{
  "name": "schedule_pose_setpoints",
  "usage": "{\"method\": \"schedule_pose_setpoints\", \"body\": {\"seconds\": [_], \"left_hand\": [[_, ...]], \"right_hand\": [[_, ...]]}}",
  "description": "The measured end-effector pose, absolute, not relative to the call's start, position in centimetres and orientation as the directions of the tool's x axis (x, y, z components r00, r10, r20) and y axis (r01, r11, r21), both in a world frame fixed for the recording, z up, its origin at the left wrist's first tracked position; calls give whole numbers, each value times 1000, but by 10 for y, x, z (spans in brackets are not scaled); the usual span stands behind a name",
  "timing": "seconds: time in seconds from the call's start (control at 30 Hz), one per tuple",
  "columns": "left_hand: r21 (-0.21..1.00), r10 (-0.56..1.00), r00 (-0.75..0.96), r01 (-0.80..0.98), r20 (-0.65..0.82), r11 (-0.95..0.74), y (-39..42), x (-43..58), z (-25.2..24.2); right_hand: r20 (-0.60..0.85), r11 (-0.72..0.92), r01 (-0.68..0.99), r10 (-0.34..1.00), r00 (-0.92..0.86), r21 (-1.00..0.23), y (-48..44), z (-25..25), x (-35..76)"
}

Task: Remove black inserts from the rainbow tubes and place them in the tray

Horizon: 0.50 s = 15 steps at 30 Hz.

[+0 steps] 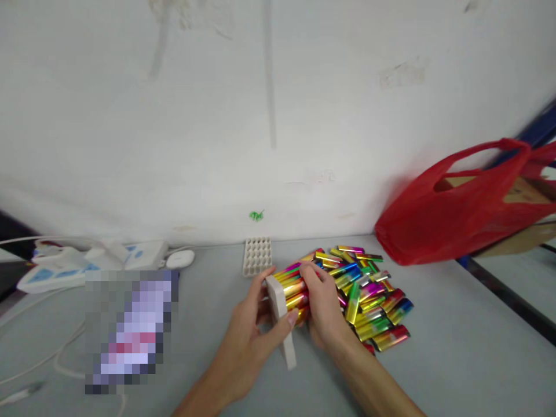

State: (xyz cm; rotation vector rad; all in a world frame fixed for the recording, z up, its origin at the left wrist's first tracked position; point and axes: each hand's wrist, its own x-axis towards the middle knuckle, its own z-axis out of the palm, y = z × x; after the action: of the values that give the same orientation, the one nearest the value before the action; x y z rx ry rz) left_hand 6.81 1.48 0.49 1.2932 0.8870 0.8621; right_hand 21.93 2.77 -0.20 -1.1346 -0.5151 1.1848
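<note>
My left hand grips a white holder tray, which is tipped up on its side, with thumb and fingers around its edge. Several shiny, gold-and-coloured lighter casings stick out of the tray toward the right. My right hand is closed around the far part of these casings; its fingertips are partly hidden. Just to the right lies a loose pile of similar lighter casings in gold, red, green, blue and pink. Behind my hands, a second white tray with rows of round holes lies against the wall.
A red plastic bag holding cardboard stands at the back right. On the left are a white power strip, a white mouse-like device, cables and a pixelated object. A white wall closes off the back of the grey table.
</note>
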Motion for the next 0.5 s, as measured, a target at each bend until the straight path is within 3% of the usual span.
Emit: {"method": "schedule_pose_setpoints", "body": {"seconds": [0.33,0.5], "left_hand": [[999,953,301,34,-23,13,12,75,7],[981,963,255,151,84,-125,8,70,4]], "right_hand": [[-270,-58,-540,908,322,-840,26,-1,217],[-271,-63,-564,917,294,-823,24,5,216]]}}
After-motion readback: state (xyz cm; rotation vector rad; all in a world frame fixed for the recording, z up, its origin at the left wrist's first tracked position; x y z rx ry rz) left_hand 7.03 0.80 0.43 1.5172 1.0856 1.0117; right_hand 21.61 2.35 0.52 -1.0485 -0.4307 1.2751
